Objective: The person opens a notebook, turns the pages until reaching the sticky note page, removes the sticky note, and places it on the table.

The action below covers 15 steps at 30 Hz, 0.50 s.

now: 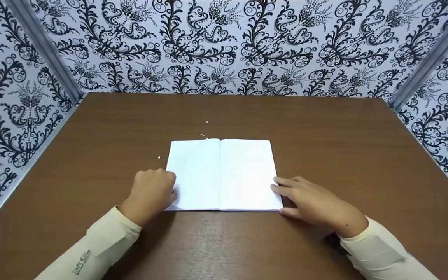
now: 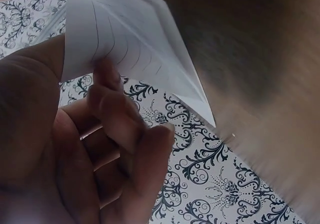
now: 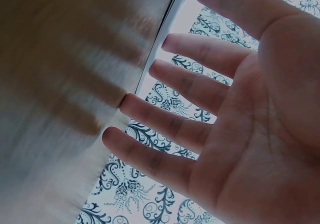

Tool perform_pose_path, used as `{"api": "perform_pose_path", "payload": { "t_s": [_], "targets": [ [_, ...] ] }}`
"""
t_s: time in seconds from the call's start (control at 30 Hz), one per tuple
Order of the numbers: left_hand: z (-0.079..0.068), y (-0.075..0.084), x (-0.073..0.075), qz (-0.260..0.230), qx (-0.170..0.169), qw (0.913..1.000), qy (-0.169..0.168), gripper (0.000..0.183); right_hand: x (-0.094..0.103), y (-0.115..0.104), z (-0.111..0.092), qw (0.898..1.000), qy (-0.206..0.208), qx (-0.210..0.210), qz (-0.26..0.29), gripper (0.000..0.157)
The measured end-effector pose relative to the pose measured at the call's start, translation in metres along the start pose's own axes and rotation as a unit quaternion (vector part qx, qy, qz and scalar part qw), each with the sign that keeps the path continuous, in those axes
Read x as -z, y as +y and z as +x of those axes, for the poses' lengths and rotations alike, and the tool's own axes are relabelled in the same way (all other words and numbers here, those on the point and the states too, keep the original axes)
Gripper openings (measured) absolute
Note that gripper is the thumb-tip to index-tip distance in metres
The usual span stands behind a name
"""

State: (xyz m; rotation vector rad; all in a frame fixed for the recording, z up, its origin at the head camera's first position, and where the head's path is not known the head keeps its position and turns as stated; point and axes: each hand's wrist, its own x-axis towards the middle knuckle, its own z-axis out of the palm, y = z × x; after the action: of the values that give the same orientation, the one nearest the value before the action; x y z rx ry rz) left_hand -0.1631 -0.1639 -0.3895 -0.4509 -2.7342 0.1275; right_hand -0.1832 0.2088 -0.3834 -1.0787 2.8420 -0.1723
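An open notebook [image 1: 247, 175] with blank-looking white pages lies flat on the brown table, its spine running away from me. At its lower left corner is my left hand [image 1: 152, 192], fingers curled. The left wrist view shows a lined page [image 2: 130, 34] lifted and bent, pinched between that hand's thumb and index finger [image 2: 107, 79]. My right hand [image 1: 317, 202] rests by the lower right corner, with fingertips right at the page edge. Nearly straight, spread fingers [image 3: 187, 84] of this hand show in the right wrist view.
The wooden table [image 1: 325, 128] reaches back to a wall [image 1: 216, 46] with black floral patterns, and similar panels stand at both sides. Tiny pale crumbs [image 1: 159, 157] lie left of and behind the notebook.
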Motion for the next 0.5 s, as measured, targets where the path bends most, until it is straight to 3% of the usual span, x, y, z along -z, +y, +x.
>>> {"api": "perform_pose_path", "payload": {
  "t_s": [0.5],
  "targets": [
    [-0.0007,-0.0012,0.0004,0.008,0.005,0.9992,-0.038,0.029,-0.0008,-0.0005,0.0005,1.0,-0.006,-0.006,0.002,0.056]
  ]
}}
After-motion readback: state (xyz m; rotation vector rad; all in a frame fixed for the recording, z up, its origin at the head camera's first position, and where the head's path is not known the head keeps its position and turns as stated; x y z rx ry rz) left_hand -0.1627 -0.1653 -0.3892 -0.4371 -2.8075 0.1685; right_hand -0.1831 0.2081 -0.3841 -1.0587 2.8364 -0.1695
